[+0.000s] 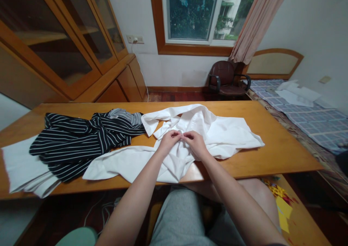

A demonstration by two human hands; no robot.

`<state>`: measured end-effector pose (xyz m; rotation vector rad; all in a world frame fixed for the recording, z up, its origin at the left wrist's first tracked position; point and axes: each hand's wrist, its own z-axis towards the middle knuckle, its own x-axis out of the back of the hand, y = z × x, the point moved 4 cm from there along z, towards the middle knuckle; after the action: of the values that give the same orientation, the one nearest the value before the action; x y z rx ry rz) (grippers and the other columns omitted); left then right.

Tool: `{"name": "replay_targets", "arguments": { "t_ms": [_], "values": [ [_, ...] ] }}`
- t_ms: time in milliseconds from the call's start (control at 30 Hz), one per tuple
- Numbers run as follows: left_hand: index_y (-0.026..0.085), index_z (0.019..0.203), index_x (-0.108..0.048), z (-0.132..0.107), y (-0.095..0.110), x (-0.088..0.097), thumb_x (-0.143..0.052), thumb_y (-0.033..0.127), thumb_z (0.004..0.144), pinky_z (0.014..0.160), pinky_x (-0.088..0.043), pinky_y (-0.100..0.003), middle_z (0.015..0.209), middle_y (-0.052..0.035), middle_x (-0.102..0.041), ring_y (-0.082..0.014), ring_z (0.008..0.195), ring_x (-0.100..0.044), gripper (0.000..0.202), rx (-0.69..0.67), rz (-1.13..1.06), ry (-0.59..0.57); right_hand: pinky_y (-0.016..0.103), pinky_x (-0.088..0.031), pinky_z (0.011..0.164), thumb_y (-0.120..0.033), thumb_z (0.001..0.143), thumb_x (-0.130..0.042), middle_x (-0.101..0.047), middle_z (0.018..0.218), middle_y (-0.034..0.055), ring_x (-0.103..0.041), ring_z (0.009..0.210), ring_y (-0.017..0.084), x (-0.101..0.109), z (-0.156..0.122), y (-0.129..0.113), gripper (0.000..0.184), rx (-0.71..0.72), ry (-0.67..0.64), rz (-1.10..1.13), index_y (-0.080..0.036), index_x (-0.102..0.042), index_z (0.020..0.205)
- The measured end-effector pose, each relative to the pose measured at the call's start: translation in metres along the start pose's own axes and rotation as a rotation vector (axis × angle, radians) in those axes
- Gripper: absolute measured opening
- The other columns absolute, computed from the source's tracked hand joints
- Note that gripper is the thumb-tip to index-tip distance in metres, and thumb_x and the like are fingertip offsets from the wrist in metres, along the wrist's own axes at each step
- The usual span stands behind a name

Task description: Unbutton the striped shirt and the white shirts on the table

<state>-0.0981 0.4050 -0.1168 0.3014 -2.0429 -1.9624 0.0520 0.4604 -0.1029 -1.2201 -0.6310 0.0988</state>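
Note:
A crumpled white shirt (223, 131) lies spread over the middle of a wooden table (277, 148). My left hand (169, 140) and my right hand (196, 141) meet side by side over the shirt's middle. Both have their fingers curled and pinch the white cloth between fingertips. A sleeve of the shirt stretches to the left toward the table's near edge.
A black-and-white striped garment (78, 139) lies bunched on the table's left, over a flat white cloth (21, 166). A wooden glass-door cabinet (62, 39) stands at left, a dark armchair (227, 79) under the window, a bed (307, 111) at right.

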Motion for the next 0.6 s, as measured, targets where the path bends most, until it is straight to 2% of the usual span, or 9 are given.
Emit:
{"name": "replay_targets", "arguments": {
  "t_ms": [133, 300, 533, 600],
  "values": [
    [0.015, 0.079, -0.068, 0.0010, -0.0020, -0.0036, -0.076, 0.041, 0.068, 0.073, -0.052, -0.030, 0.076, -0.0039, -0.071, -0.0174, 0.073, -0.065, 0.029, 0.052, -0.068, -0.025, 0.032, -0.050, 0.078, -0.038, 0.083, -0.068, -0.074, 0.086, 0.0051, -0.067, 0.083, 0.021, -0.0003, -0.0003, 0.0035, 0.019, -0.026, 0.026, 0.012, -0.021, -0.076, 0.086],
    [0.015, 0.080, -0.067, -0.0006, 0.0001, -0.0031, -0.079, 0.043, 0.066, 0.075, -0.054, -0.031, 0.077, -0.0038, -0.071, -0.0172, 0.074, -0.066, 0.033, 0.058, -0.113, -0.018, 0.032, -0.050, 0.077, -0.037, 0.082, -0.065, -0.074, 0.083, 0.0039, -0.067, 0.080, 0.021, 0.0003, -0.0012, 0.0042, 0.020, -0.088, 0.089, 0.069, -0.021, -0.076, 0.082],
    [0.016, 0.078, -0.067, -0.0049, 0.0059, -0.0013, -0.078, 0.043, 0.068, 0.081, -0.053, -0.034, 0.081, -0.0046, -0.072, -0.0197, 0.079, -0.067, 0.030, 0.003, -0.004, -0.044, 0.030, -0.047, 0.075, -0.038, 0.083, -0.059, -0.073, 0.081, 0.0027, -0.064, 0.078, 0.019, 0.0011, 0.0015, 0.0031, 0.023, -0.095, 0.051, 0.080, -0.019, -0.072, 0.082],
    [0.016, 0.079, -0.067, -0.0058, 0.0043, -0.0004, -0.075, 0.042, 0.071, 0.079, -0.053, -0.033, 0.079, -0.0039, -0.071, -0.0190, 0.077, -0.065, 0.028, -0.006, 0.020, -0.062, 0.030, -0.047, 0.075, -0.040, 0.083, -0.058, -0.072, 0.080, 0.0028, -0.064, 0.078, 0.019, 0.0058, 0.0025, 0.0026, 0.024, -0.095, 0.094, 0.087, -0.019, -0.071, 0.083]
  ]
}}
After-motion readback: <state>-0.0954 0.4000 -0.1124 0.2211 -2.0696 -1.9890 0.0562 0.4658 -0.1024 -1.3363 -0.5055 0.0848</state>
